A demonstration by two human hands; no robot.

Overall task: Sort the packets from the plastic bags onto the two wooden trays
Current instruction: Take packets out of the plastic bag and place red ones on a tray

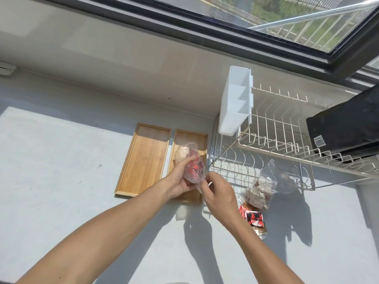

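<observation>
Open counter (51, 160) lay left of the two bare trays (144, 158); a rack (276, 140) crowded their right. Above the right tray, the left hand (180, 177) gripped a bag (191, 162) of red packets (right hand (219, 191) pinching its edge), a second bag (260, 191) beside loose packets (253, 219).

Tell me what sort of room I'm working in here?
Most likely a home kitchen counter under a window. A wire dish rack with a white cutlery holder stands on the right, beside two wooden trays. Sunlight throws hard shadows across the surface.
</observation>
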